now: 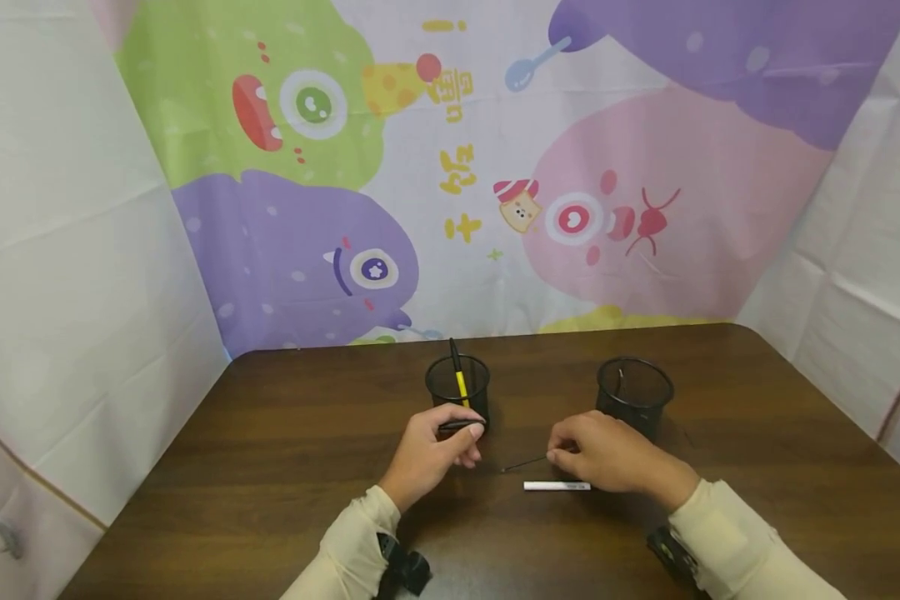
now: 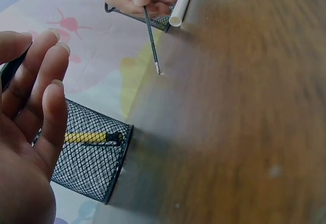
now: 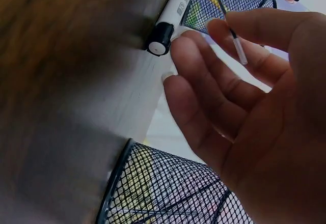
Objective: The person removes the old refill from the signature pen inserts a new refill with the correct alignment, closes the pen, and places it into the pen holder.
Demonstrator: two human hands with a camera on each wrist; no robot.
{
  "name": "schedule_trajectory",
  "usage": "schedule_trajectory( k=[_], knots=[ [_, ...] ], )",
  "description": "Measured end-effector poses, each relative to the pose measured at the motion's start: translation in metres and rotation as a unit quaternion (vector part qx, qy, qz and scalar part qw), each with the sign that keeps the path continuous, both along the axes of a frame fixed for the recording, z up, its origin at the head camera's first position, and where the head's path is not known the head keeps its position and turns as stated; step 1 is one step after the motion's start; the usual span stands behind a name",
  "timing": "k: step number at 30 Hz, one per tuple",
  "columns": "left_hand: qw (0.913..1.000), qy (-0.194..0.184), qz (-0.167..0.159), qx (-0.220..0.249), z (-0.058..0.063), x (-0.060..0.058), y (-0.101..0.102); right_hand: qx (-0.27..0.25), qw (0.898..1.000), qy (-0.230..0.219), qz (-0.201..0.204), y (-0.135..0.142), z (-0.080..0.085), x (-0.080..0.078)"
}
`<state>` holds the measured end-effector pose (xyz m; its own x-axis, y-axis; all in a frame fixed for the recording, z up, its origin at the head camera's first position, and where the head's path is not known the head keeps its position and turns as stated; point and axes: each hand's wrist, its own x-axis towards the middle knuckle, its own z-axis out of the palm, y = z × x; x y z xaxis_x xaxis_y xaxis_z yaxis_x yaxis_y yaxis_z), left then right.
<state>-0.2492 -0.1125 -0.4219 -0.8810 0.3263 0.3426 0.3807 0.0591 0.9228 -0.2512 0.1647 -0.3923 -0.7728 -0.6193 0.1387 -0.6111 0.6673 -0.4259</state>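
Note:
Between thumb and finger, my right hand (image 1: 615, 450) pinches a thin dark pen refill (image 1: 523, 463), its metal tip pointing left toward the other hand. The refill (image 2: 152, 35) slants down over the table in the left wrist view; its clear tail end (image 3: 242, 56) shows in the right wrist view. My left hand (image 1: 429, 454) holds a slim black pen piece (image 1: 456, 425), partly hidden by the fingers. A white barrel (image 1: 557, 486) lies on the table below the refill; its black end (image 3: 159, 42) shows near the right fingers.
A black mesh pen cup (image 1: 437, 393) stands behind my left hand, with a black-and-yellow pen (image 1: 461, 382) leaning in it. Another mesh cup (image 1: 633, 410) stands behind my right hand, with a thin item inside. A cartoon cloth (image 1: 480, 292) hangs behind the brown table (image 1: 285, 442).

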Motion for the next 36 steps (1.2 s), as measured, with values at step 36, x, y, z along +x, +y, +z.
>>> schedule_trajectory(
  k=[36],
  knots=[
    [0.9991,0.003,-0.02,-0.038,-0.002,0.002,0.01,0.085,0.994,0.076,0.006,0.003,-0.003,0.002]
  ],
)
